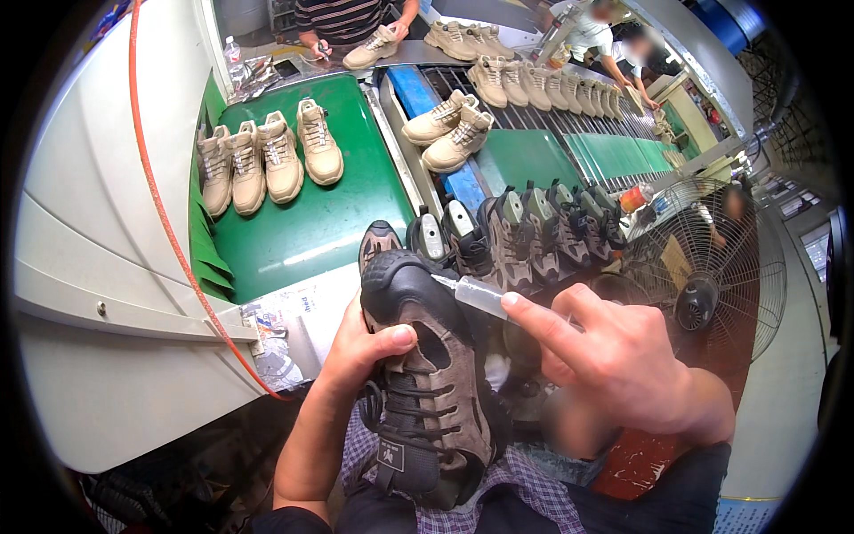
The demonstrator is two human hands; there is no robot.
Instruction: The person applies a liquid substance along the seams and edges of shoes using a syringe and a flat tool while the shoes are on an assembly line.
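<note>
My left hand (369,343) grips a brown and black lace-up hiking shoe (436,365) by its toe end, the thumb pressed on the upper. The shoe points away from me, its heel end near my lap. In my right hand (614,351) is a translucent squeeze bottle (480,295) with a thin nozzle, the index finger stretched along it. Its tip is at the sole edge beside the shoe's black toe cap; whether it touches I cannot tell. Another brown shoe (379,240) stands just behind the held one.
Several brown shoes (543,231) line the bench ahead. Beige boots (283,165) stand on the green belt (356,214) at left, more on the roller conveyor (525,84). An orange hose (169,231) hangs at left. A large fan (698,298) stands at right. Across the bench a person handles a boot (369,52).
</note>
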